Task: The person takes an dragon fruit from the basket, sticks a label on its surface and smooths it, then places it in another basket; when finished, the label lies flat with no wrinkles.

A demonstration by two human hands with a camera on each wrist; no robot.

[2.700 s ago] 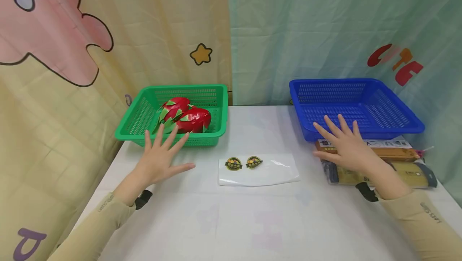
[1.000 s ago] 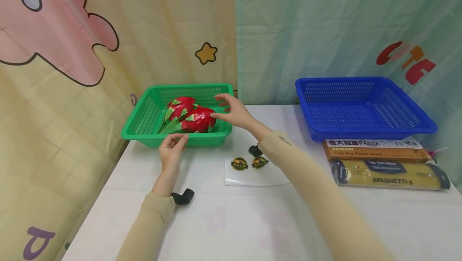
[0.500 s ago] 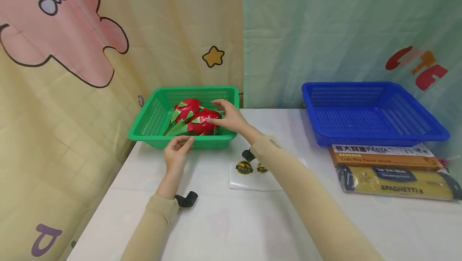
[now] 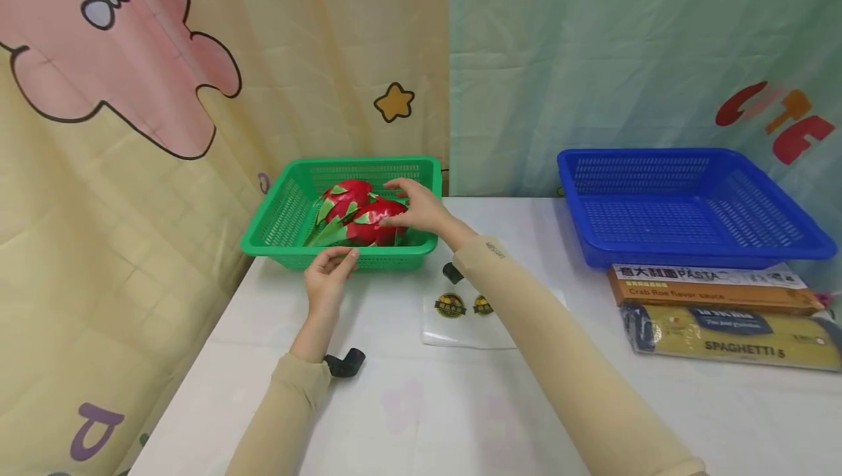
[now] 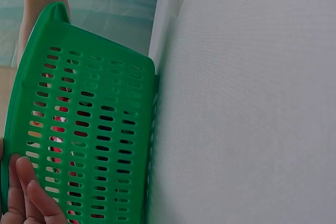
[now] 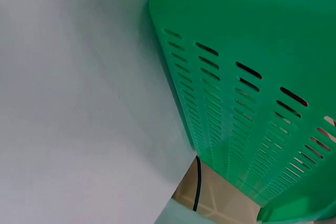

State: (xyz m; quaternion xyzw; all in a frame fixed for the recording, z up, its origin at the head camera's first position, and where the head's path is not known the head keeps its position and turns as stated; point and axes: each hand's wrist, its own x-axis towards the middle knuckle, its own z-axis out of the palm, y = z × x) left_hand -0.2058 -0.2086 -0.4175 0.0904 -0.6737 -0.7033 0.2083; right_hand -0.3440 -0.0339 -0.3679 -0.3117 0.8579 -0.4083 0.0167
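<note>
In the head view, two red dragon fruits with green leaf tips lie in a green basket (image 4: 263,249). My left hand (image 4: 325,282) pinches the basket's front rim; the left wrist view shows its fingers (image 5: 39,198) against the holed outer wall, just under the rim. Reaching over the basket's right side, my right hand (image 4: 426,210) has its thumb and fingers around the nearer dragon fruit (image 4: 365,232). The other dragon fruit (image 4: 347,194) lies behind it. In the right wrist view the basket wall fills much of the picture and the hand is hidden.
A flat clear plastic bag (image 4: 437,333) with two round labels lies mid-table, partly under my right sleeve. At the right stand a blue basket (image 4: 697,249), a pasta box (image 4: 717,297) and a spaghetti pack (image 4: 730,344). Curtains (image 4: 513,59) hang behind.
From spread over the table, both hands have come to the green basket: the left to its front rim, the right across to the nearer dragon fruit. The head view has shifted slightly left.
</note>
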